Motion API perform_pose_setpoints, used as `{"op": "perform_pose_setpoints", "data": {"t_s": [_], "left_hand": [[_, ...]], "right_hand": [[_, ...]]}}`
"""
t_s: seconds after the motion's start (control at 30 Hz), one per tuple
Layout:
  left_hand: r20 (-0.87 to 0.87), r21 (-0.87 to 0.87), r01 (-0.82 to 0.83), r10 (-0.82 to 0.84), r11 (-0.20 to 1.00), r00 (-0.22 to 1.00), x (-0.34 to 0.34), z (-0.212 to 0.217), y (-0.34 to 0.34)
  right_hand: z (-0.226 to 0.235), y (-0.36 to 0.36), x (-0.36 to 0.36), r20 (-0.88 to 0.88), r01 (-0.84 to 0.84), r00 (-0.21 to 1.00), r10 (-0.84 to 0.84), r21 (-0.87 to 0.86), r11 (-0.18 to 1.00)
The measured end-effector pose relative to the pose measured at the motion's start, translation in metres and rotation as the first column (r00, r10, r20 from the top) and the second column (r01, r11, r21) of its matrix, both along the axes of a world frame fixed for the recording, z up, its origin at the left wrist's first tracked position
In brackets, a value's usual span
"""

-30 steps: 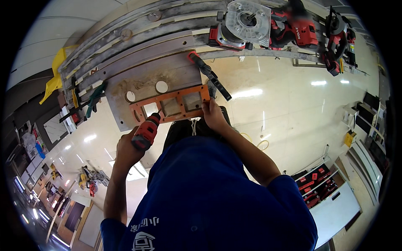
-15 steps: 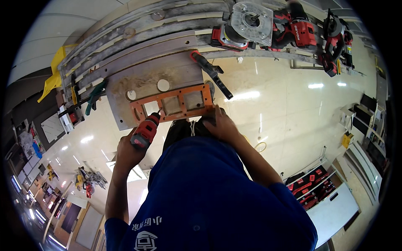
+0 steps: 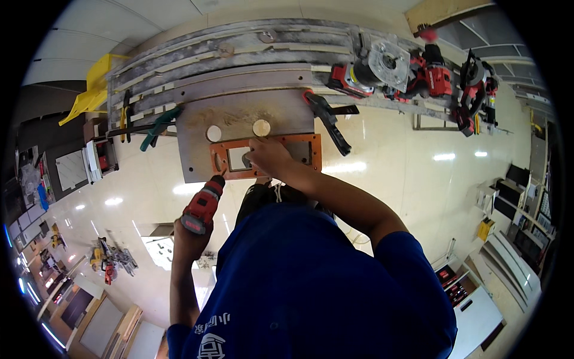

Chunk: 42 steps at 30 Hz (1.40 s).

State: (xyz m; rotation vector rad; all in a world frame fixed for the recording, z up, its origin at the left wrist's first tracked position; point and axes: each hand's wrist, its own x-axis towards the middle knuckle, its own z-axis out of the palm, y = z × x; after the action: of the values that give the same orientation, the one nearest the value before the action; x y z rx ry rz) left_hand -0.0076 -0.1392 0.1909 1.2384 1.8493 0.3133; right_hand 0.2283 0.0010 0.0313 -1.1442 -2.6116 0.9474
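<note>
Right hand (image 3: 270, 158) has left the frame's right end since the earlier frames and now reaches over its middle; your drill has also shifted toward the frame's left end. Your left hand (image 3: 191, 240) is wrapped around the handle of the red drill (image 3: 204, 205), bit pointing away from you, its tip at the lower left part of the orange frame (image 3: 242, 175); can't tell whether the bit touches it. Your right fingers are bent down at the frame's left rectangular opening, the hand hiding the middle one; can't tell if they pinch anything. Frame lies flat on the grey board (image 3: 194, 146), along the edge nearest you, below two round cut-outs. Brown dust (image 3: 239, 113) is spread on the board above them. You've got a black clamp with a red end (image 3: 330, 122) at the board's right edge and a green-handled clamp (image 3: 160, 128) just beside its left. Slatted bench (image 3: 179, 70) beyond; router with a clear base (image 3: 385, 63) sits toward its right end, other red power tools (image 3: 438, 79) beside it.
</note>
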Motion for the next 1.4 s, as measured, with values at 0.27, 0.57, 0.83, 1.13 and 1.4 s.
{"op": "perform_pose_setpoints", "data": {"t_s": [0.27,0.57,0.83,1.13,1.4], "left_hand": [[0.177,-0.017,-0.336,0.334,0.942,0.926,-0.04,-0.029,-0.056],[0.289,0.123,-0.36,0.313,0.925,0.905,-0.077,-0.06,-0.037],[0.293,0.258,-0.228,0.149,0.939,0.944,-0.083,-0.066,0.001],[0.297,0.068,-0.353,0.319,0.933,0.9,-0.073,-0.057,-0.032],[0.261,0.032,-0.422,0.4,0.906,0.879,-0.073,-0.058,-0.039]], "right_hand": [[-0.001,0.016,-0.001,0.047,-0.335,0.942,0.332,0.182,0.925],[0.035,0.087,-0.008,-0.337,0.245,0.911,-0.237,-0.017,0.969],[0.021,0.25,0.006,-0.458,0.765,0.51,-0.728,-0.146,0.627],[-0.008,0.308,0.035,-0.202,0.753,0.646,-0.736,0.015,0.657],[-0.026,0.315,0.043,-0.117,0.648,0.756,-0.644,-0.006,0.762]]}}
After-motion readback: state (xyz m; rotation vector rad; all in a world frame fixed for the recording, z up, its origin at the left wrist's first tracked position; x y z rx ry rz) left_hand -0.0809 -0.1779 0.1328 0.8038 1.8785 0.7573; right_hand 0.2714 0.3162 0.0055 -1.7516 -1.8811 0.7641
